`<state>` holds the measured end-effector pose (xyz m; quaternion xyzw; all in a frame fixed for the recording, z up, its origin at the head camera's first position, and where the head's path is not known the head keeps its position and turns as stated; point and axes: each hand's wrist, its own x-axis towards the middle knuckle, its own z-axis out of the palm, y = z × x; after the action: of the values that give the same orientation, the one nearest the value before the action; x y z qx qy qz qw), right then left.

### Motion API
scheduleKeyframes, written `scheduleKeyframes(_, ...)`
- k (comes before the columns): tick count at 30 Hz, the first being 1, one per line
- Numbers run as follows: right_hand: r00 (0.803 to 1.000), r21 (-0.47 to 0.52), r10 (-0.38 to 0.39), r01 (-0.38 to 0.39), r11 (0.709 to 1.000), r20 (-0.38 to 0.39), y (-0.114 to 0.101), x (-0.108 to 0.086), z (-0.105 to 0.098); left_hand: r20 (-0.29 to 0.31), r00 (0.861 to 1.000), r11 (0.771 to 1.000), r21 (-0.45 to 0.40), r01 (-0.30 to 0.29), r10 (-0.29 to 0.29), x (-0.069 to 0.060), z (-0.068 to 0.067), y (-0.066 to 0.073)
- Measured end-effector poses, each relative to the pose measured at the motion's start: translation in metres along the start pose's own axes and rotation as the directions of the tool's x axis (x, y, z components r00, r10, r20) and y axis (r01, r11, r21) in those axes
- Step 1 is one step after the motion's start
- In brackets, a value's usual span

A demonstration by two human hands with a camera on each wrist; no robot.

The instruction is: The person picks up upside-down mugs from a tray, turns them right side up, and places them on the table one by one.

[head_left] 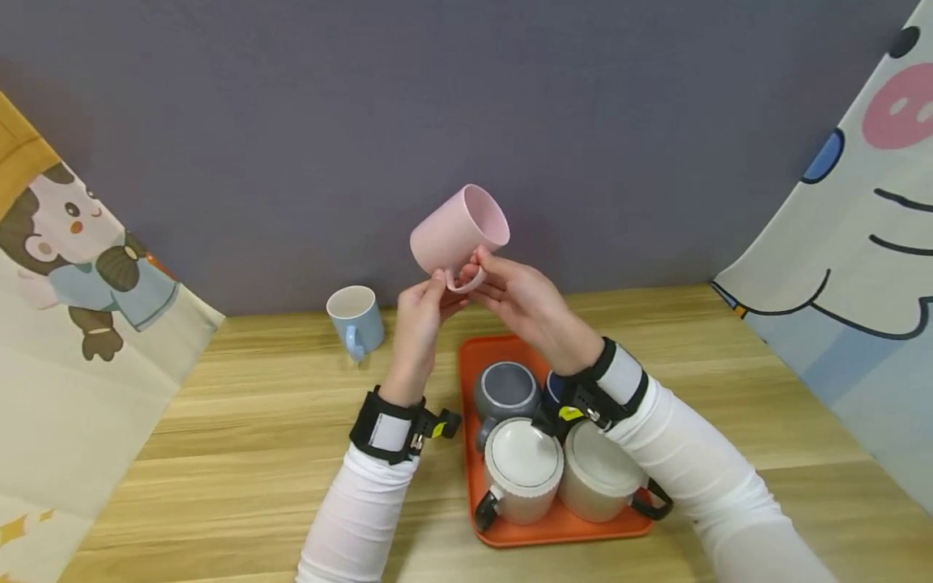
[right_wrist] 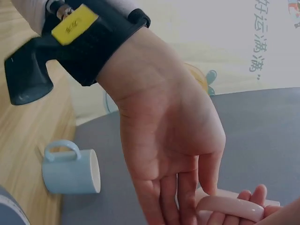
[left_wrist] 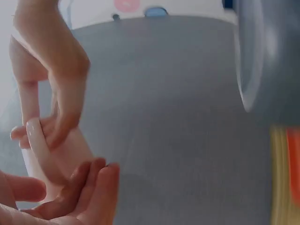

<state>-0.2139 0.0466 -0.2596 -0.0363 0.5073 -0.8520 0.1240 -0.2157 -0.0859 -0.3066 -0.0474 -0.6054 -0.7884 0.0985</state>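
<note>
Both hands hold a pink mug (head_left: 445, 235) up in front of the grey backdrop. The mug is tilted, with its mouth toward the upper right and its handle (head_left: 470, 285) facing down toward the person. My left hand (head_left: 418, 324) grips it at the lower left, by the base end of the handle. On the other side, my right hand (head_left: 528, 304) pinches it near the rim, beside the handle. In the left wrist view, the right hand (left_wrist: 56, 61) reaches the mug from above, with left fingers below. Fingers partly hide the mug body in both wrist views.
A light blue mug (head_left: 360, 328) stands upright on the wooden table, left of the hands. An orange tray (head_left: 561, 536) below holds a dark grey mug (head_left: 508, 387), two whitish mugs (head_left: 523, 461) and a partly hidden dark blue one. Printed cloths (head_left: 824, 243) hang at both sides.
</note>
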Motion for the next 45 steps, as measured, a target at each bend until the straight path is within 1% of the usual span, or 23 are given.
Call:
scheduleKeyframes(2, 1.000, 0.002, 0.020, -0.019, 1.000, -0.018, 0.001, 0.002, 0.004, -0.004, 1.000, 0.994, 0.108, 0.003, -0.003, 0.000, -0.008, 0.001)
scheduleKeyframes(3, 0.999, -0.001, 0.026, -0.026, 1.000, -0.033, 0.003, 0.003, 0.006, -0.007, 1.000, 0.986, 0.169, 0.003, -0.002, 0.000, -0.013, 0.001)
scheduleKeyframes(6, 0.997, -0.017, 0.037, -0.038, 0.999, -0.066, 0.007, 0.007, 0.011, -0.015, 1.000, 0.941, 0.339, -0.006, 0.011, 0.001, -0.025, 0.000)
scheduleKeyframes(8, 0.995, -0.024, 0.042, -0.044, 0.999, -0.085, 0.010, 0.009, 0.013, -0.015, 0.999, 0.894, 0.448, -0.024, 0.035, 0.000, -0.032, -0.001)
scheduleKeyframes(9, 0.995, -0.028, 0.044, -0.047, 0.999, -0.093, 0.011, 0.011, 0.014, -0.007, 0.999, 0.865, 0.500, -0.041, 0.052, 0.000, -0.035, -0.002)
scheduleKeyframes(10, 0.994, -0.033, 0.045, -0.048, 0.998, -0.099, 0.013, 0.012, 0.015, 0.000, 0.998, 0.836, 0.546, -0.057, 0.068, 0.000, -0.038, -0.003)
scheduleKeyframes(12, 0.993, -0.038, 0.047, -0.051, 0.998, -0.104, 0.015, 0.015, 0.016, 0.020, 0.994, 0.767, 0.634, -0.096, 0.108, 0.000, -0.043, -0.006)
scheduleKeyframes(13, 0.993, -0.036, 0.049, -0.054, 0.998, -0.107, 0.017, 0.017, 0.017, 0.036, 0.992, 0.733, 0.670, -0.115, 0.123, 0.000, -0.046, -0.008)
scheduleKeyframes(15, 0.992, -0.037, 0.053, -0.057, 0.998, -0.112, 0.019, 0.020, 0.019, 0.072, 0.986, 0.679, 0.718, -0.154, 0.148, -0.001, -0.051, -0.012)
scheduleKeyframes(17, 0.992, -0.030, 0.057, -0.061, 0.998, -0.110, 0.020, 0.022, 0.021, 0.106, 0.978, 0.639, 0.743, -0.198, 0.180, -0.002, -0.055, -0.017)
scheduleKeyframes(19, 0.992, -0.012, 0.061, -0.063, 0.998, -0.112, 0.022, 0.024, 0.023, 0.140, 0.968, 0.608, 0.757, -0.241, 0.209, -0.004, -0.059, -0.022)
scheduleKeyframes(22, 0.991, 0.020, 0.065, -0.063, 0.998, -0.116, 0.024, 0.027, 0.025, 0.186, 0.947, 0.562, 0.768, -0.307, 0.263, -0.008, -0.066, -0.028)
scheduleKeyframes(25, 0.989, 0.040, 0.071, -0.066, 0.997, -0.127, 0.027, 0.032, 0.028, 0.229, 0.923, 0.493, 0.792, -0.361, 0.308, -0.011, -0.073, -0.036)
scheduleKeyframes(28, 0.988, 0.042, 0.074, -0.068, 0.997, -0.138, 0.032, 0.037, 0.030, 0.273, 0.901, 0.420, 0.813, -0.403, 0.336, -0.016, -0.081, -0.042)
scheduleKeyframes(31, 0.985, 0.041, 0.079, -0.073, 0.996, -0.153, 0.037, 0.041, 0.032, 0.309, 0.884, 0.359, 0.827, -0.432, 0.351, -0.021, -0.088, -0.046)
scheduleKeyframes(34, 0.981, 0.035, 0.079, -0.074, 0.997, -0.178, 0.042, 0.045, 0.034, 0.340, 0.858, 0.297, 0.835, -0.464, 0.385, -0.025, -0.096, -0.049)
scheduleKeyframes(37, 0.976, 0.028, 0.073, -0.069, 0.997, -0.206, 0.048, 0.052, 0.035, 0.354, 0.832, 0.250, 0.838, -0.485, 0.426, -0.028, -0.104, -0.049)
scheduleKeyframes(38, 0.981, 0.035, 0.062, -0.056, 0.998, -0.182, 0.054, 0.061, 0.029, 0.356, 0.826, 0.237, 0.840, -0.488, 0.437, -0.029, -0.107, -0.049)
scheduleKeyframes(39, 0.980, 0.028, 0.061, -0.057, 0.998, -0.189, 0.056, 0.063, 0.029, 0.357, 0.821, 0.226, 0.843, -0.489, 0.445, -0.030, -0.110, -0.048)
scheduleKeyframes(40, 0.979, 0.023, 0.063, -0.060, 0.998, -0.195, 0.058, 0.065, 0.029, 0.359, 0.817, 0.215, 0.845, -0.490, 0.451, -0.031, -0.113, -0.048)
scheduleKeyframes(43, 0.974, 0.012, 0.082, -0.081, 0.997, -0.212, 0.061, 0.067, 0.032, 0.360, 0.816, 0.184, 0.857, -0.481, 0.453, -0.034, -0.122, -0.047)
scheduleKeyframes(44, 0.973, 0.010, 0.090, -0.090, 0.996, -0.213, 0.059, 0.064, 0.034, 0.361, 0.813, 0.178, 0.858, -0.482, 0.457, -0.034, -0.125, -0.048)
scheduleKeyframes(45, 0.963, 0.000, 0.105, -0.109, 0.994, -0.247, 0.055, 0.058, 0.041, 0.361, 0.815, 0.174, 0.861, -0.478, 0.453, -0.035, -0.128, -0.047)
